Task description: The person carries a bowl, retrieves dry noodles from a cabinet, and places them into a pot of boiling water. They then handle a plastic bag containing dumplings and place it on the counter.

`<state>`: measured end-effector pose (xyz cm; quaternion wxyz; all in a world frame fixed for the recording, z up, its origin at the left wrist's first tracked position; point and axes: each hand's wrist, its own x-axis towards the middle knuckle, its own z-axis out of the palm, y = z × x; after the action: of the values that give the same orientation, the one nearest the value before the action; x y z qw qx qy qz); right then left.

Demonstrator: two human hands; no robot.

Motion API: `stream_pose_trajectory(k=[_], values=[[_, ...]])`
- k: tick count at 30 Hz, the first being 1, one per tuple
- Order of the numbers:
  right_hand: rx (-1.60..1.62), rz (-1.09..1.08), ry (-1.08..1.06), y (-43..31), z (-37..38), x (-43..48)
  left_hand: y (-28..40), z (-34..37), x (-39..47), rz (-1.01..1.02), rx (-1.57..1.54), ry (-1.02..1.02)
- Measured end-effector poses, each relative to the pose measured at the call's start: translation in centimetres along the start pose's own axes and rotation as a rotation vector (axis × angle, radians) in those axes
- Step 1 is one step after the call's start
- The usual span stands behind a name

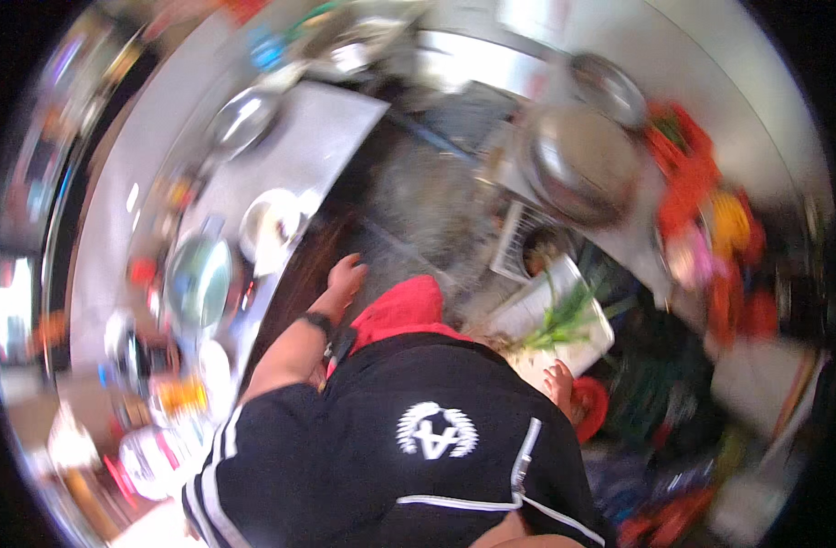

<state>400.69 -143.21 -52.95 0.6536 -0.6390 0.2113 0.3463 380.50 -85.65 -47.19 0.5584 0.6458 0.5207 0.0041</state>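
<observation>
Blurred, my left hand [348, 277] hangs in front of the dark side of the counter, loosely curled with nothing visible in it; a dark band is round the wrist. At the right, my right hand [559, 381] has its fingers apart beside a white rectangular tray [606, 337], and I cannot tell whether it touches the rim. Green onions [561, 318] lie in the tray, their green leaves reaching over its edge. Partly behind my right hand is a red plastic container [591, 409].
A metal counter [322, 130] at the left holds a white bowl [264, 222], a round metal pan [200, 281] and jars. A large metal pot [575, 164] stands at the right, above a white crate [510, 240]. Red bags [685, 171] lie further right. Grey floor [424, 198] lies between.
</observation>
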Motion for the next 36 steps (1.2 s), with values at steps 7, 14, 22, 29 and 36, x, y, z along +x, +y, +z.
stream_pose_trajectory(k=[7, 14, 22, 29, 36], values=[[-1.538, -0.799, -0.264, -7.7, 9.7, 2.9, -6.4, -4.8, -6.9, -0.1, -0.102, 0.353], [-0.917, 0.074, -0.324, -9.6, 25.5, 4.8, -26.8, -12.9, -19.7, -0.638, -0.47, 0.79], [-1.163, 0.052, -0.64, -1.3, 44.5, -0.7, -41.1, -17.4, -36.5, -1.042, -0.486, 1.161], [-1.423, -0.016, -1.203, 5.8, 55.7, -9.0, -42.1, -10.6, -38.7, -0.853, -0.844, 1.288], [-1.853, -0.082, -1.193, 10.9, 55.1, -9.2, -41.6, -3.3, -46.1, -0.876, -1.025, 1.229]])
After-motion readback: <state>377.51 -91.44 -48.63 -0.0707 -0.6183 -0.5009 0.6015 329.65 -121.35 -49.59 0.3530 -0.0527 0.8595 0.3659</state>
